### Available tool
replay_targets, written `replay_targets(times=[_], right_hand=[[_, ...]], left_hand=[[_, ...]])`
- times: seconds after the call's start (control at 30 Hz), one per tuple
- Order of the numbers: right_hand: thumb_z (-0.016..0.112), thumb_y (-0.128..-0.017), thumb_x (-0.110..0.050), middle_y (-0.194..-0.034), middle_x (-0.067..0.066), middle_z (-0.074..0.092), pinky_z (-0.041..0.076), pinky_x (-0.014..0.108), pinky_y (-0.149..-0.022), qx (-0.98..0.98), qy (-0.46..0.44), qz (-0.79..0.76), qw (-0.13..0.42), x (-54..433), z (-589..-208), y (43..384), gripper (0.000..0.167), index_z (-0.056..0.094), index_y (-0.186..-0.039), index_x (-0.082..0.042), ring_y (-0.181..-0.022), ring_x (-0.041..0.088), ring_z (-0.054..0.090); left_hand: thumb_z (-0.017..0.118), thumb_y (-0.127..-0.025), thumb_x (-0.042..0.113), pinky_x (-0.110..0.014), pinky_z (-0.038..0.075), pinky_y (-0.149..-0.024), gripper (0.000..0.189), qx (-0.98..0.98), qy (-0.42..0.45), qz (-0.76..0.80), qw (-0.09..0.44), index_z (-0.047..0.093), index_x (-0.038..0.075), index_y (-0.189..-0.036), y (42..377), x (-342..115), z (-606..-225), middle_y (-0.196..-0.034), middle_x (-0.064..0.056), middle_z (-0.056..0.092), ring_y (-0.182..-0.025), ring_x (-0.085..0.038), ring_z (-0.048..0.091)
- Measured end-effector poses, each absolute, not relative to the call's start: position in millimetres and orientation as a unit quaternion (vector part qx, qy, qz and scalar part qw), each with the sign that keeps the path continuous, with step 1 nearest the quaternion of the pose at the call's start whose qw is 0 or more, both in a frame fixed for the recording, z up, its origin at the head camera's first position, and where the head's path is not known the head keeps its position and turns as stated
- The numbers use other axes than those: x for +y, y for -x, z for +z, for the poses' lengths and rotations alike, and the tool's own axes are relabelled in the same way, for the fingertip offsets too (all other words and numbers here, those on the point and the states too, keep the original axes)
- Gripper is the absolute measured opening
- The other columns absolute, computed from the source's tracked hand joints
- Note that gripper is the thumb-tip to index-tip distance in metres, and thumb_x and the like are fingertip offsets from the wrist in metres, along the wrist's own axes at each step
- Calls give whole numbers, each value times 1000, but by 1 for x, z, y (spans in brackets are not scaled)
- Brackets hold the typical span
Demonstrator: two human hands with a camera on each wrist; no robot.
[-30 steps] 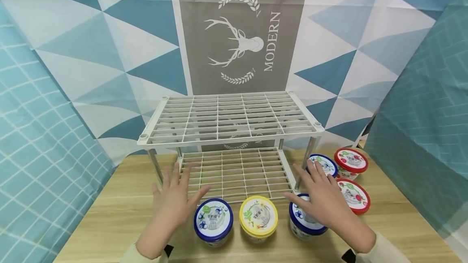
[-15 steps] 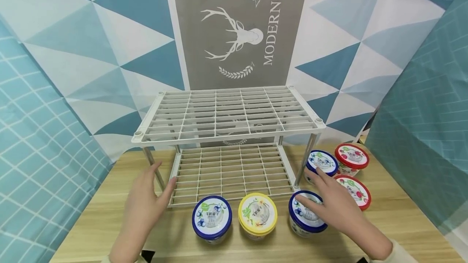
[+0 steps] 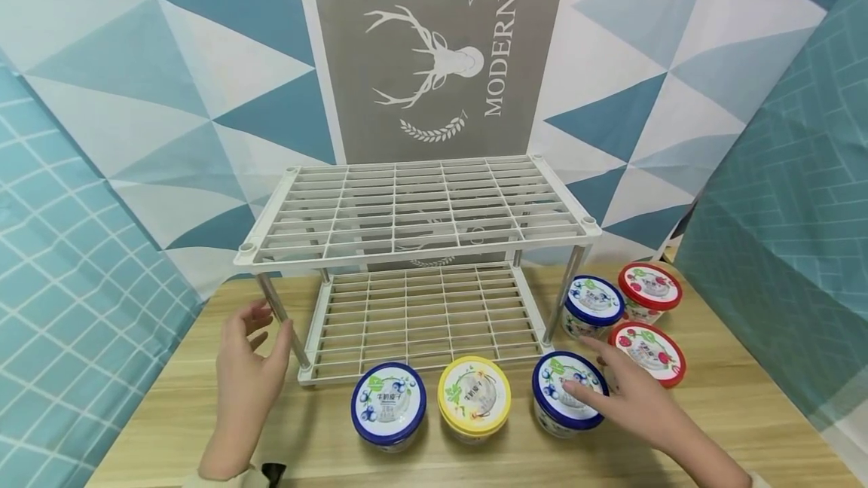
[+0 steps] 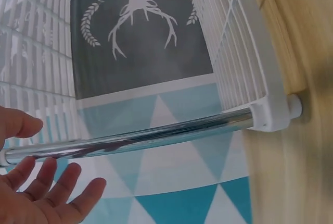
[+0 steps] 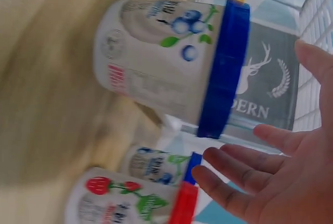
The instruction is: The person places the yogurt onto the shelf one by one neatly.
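A two-tier white rack [image 3: 420,253] stands on silver posts. My left hand [image 3: 247,367] is at its front left post [image 4: 171,133]; thumb and fingers lie on either side of the post, loosely bent, without gripping it. My right hand [image 3: 637,401] hovers over the right-hand blue-lidded tub [image 3: 561,376], thumb above the lid and fingers past its right side. In the right wrist view its fingers [image 5: 229,193] are spread and apart from the tub. Left of that tub stand a yellow-lidded tub [image 3: 474,396] and another blue-lidded tub [image 3: 389,404].
Right of the rack stand a further blue-lidded tub [image 3: 593,301] and two red-lidded tubs, one behind [image 3: 649,285] and one in front [image 3: 651,356]. All rest on a wooden table [image 3: 169,413]. Patterned cloth [image 3: 434,59] hangs behind; blue cloth flanks both sides.
My left hand has moved left, from before the lower shelf to the front left post. The right hand has shifted slightly right and down around the blue-lidded tub. The tubs stay put.
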State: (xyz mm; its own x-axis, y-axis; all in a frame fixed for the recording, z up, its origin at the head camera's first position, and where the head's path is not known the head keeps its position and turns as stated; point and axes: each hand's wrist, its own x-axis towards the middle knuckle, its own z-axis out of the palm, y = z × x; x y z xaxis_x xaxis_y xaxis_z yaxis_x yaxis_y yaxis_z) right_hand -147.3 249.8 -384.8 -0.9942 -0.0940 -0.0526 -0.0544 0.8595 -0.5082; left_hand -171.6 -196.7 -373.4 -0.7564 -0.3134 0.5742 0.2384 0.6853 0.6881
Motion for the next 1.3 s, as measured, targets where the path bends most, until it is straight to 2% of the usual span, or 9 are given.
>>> replay_targets(times=[0.03, 0.17, 0.43, 0.6, 0.7, 0.9, 1.1, 1.3], right_hand=[[59, -79, -65, -140, 22, 44, 45, 60, -88, 960, 29, -273, 52, 252, -387, 147, 86, 36, -141, -10, -123, 46, 45], [62, -80, -60, -141, 23, 42, 49, 52, -88, 946, 8, -315, 80, 259, -397, 144, 86, 31, -143, -11, -118, 42, 50], [71, -77, -50, -138, 21, 43, 51, 44, -87, 924, -14, -369, 104, 270, -420, 137, 92, 22, -145, -10, -115, 32, 51], [77, -72, -46, -139, 21, 40, 51, 42, -88, 907, -27, -401, 130, 273, -433, 136, 101, 17, -147, -13, -116, 32, 50], [79, -70, -43, -142, 21, 36, 50, 42, -90, 893, -37, -423, 148, 273, -440, 136, 105, 15, -147, -12, -116, 30, 49], [81, -67, -44, -146, 25, 28, 48, 47, -94, 875, -70, -451, 162, 269, -453, 136, 113, 10, -147, -5, -121, 39, 46], [80, -64, -53, -146, 29, 23, 43, 54, -96, 871, -119, -446, 166, 257, -463, 136, 124, 4, -147, -2, -128, 53, 30], [79, -62, -58, -145, 29, 22, 31, 64, -100, 866, -157, -452, 142, 246, -466, 135, 129, 1, -148, -1, -131, 55, 22]], left_hand=[[62, -85, 2, 2, 33, -78, 43, -846, -27, -403, 348, 45, -6, -123, 173, -197, -374, -113, -18, 52, -99, -16, 51], [62, -86, 2, 3, 37, -77, 43, -835, -39, -426, 347, 46, -4, -125, 176, -199, -376, -113, -15, 52, -96, -3, 48], [59, -89, 4, 1, 41, -74, 40, -818, -61, -476, 316, 44, -2, -126, 183, -203, -380, -114, -1, 50, -95, 7, 48], [59, -89, 5, 1, 42, -71, 35, -816, -74, -475, 320, 47, -1, -121, 188, -205, -383, -105, 11, 48, -91, 11, 48], [59, -90, 6, 1, 41, -70, 32, -816, -79, -469, 329, 49, -1, -119, 190, -205, -384, -100, 14, 49, -89, 14, 48], [60, -90, 9, 2, 40, -68, 30, -819, -78, -460, 333, 50, -1, -117, 191, -204, -384, -97, 16, 49, -87, 16, 47], [61, -90, 10, 2, 40, -68, 30, -821, -80, -454, 336, 51, 0, -117, 193, -203, -386, -95, 25, 46, -87, 17, 47], [61, -90, 10, 2, 40, -67, 31, -818, -70, -459, 339, 51, -2, -117, 194, -202, -386, -97, 14, 50, -86, 18, 46]])
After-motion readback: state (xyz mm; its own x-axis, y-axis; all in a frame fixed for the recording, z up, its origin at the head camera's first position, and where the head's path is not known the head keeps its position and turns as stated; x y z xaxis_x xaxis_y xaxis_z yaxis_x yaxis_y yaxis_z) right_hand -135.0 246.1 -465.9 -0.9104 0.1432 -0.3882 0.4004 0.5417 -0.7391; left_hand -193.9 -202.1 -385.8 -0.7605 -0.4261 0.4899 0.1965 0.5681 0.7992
